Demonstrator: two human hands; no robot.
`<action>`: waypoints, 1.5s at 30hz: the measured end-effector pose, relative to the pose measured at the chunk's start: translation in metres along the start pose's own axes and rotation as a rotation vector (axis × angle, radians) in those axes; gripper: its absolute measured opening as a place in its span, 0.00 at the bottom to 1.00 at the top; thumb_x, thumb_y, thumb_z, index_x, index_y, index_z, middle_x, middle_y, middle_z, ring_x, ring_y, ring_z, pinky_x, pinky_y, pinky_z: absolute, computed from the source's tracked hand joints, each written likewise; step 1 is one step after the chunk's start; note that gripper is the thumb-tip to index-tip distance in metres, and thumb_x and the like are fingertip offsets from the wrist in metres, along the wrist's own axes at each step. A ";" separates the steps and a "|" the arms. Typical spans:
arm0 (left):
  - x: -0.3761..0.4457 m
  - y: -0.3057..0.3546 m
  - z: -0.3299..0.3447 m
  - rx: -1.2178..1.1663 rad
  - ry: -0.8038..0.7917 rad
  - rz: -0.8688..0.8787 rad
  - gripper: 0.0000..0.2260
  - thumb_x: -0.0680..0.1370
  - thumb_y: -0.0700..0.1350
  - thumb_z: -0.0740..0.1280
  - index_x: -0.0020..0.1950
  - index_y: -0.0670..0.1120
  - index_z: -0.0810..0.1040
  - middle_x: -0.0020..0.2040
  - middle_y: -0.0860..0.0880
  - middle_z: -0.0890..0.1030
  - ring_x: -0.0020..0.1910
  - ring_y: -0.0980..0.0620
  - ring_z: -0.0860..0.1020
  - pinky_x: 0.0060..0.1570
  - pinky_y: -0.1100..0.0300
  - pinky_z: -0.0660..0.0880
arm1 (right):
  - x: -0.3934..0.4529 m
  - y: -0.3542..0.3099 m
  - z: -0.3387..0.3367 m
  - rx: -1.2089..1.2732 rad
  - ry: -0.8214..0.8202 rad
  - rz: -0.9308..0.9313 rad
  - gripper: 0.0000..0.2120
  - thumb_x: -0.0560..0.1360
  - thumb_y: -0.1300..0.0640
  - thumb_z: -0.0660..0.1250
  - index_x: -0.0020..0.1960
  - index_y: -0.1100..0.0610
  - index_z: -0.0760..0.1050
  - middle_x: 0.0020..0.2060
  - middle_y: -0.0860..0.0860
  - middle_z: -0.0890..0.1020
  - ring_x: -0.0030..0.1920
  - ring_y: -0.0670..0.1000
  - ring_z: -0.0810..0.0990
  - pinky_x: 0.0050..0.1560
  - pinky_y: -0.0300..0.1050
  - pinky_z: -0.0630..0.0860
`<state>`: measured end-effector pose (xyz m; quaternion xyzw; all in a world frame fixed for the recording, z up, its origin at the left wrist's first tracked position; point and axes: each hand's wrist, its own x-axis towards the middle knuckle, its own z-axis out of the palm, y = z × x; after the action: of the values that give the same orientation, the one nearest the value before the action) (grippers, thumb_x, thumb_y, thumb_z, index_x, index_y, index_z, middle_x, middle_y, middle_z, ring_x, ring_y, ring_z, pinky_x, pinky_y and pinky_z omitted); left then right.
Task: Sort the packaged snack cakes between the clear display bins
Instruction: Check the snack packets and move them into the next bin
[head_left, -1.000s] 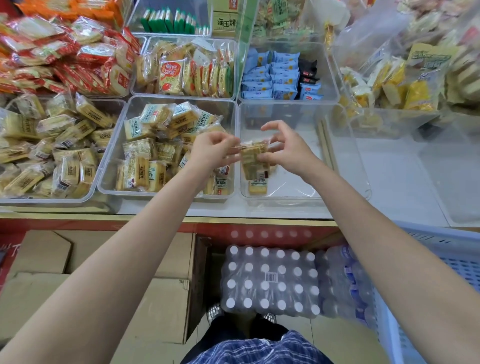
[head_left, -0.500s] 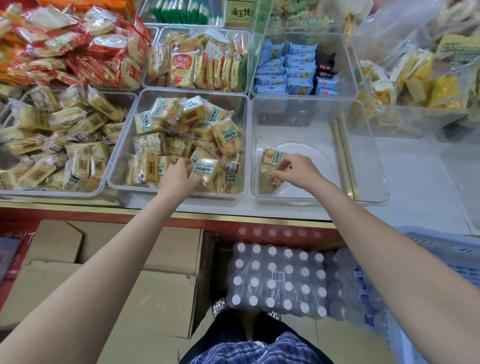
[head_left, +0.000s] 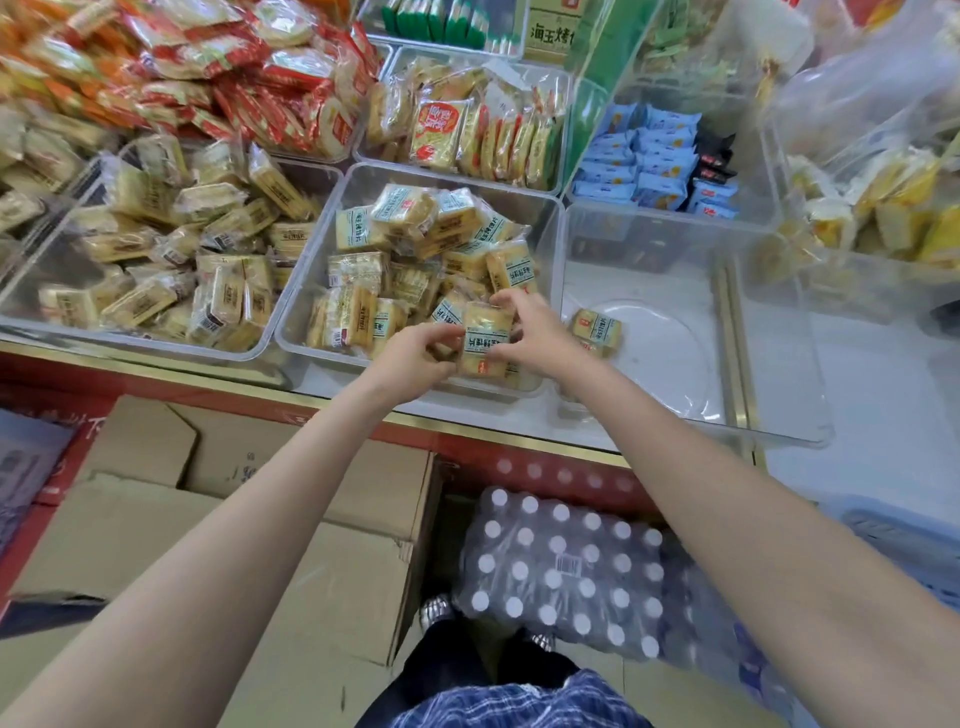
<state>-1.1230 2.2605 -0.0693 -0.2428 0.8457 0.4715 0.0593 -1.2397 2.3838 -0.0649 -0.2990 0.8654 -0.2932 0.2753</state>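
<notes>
Head cam: both hands (head_left: 470, 345) pinch crinkly flat cake pkt (head_left: 485, 338)

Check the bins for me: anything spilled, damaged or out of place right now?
Nothing spilled or damaged. Both hands, left hand and right hand, hold one cake pack over the middle bin. The right bin holds only a pack or two.
</notes>
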 end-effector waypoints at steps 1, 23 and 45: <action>-0.003 0.000 -0.004 -0.045 0.003 0.019 0.22 0.77 0.36 0.67 0.69 0.48 0.71 0.60 0.47 0.77 0.56 0.47 0.76 0.57 0.58 0.73 | 0.000 0.001 -0.002 0.045 0.047 0.002 0.25 0.70 0.59 0.74 0.64 0.54 0.68 0.61 0.54 0.71 0.53 0.51 0.74 0.48 0.40 0.72; -0.013 0.020 -0.027 -0.792 0.238 -0.091 0.10 0.79 0.37 0.64 0.39 0.45 0.68 0.46 0.46 0.81 0.40 0.54 0.82 0.38 0.63 0.80 | -0.040 -0.002 -0.048 1.085 0.152 0.054 0.04 0.76 0.66 0.65 0.43 0.62 0.76 0.37 0.54 0.85 0.39 0.51 0.84 0.41 0.40 0.81; -0.014 0.074 0.012 -0.624 0.213 -0.024 0.07 0.77 0.39 0.67 0.41 0.45 0.72 0.39 0.47 0.81 0.35 0.56 0.78 0.32 0.68 0.75 | -0.056 0.015 -0.078 0.530 0.455 0.043 0.06 0.77 0.63 0.66 0.42 0.60 0.78 0.39 0.55 0.82 0.38 0.50 0.83 0.36 0.41 0.82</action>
<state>-1.1468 2.3077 -0.0143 -0.3071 0.6589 0.6792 -0.1012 -1.2581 2.4581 -0.0056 -0.1261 0.8043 -0.5610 0.1497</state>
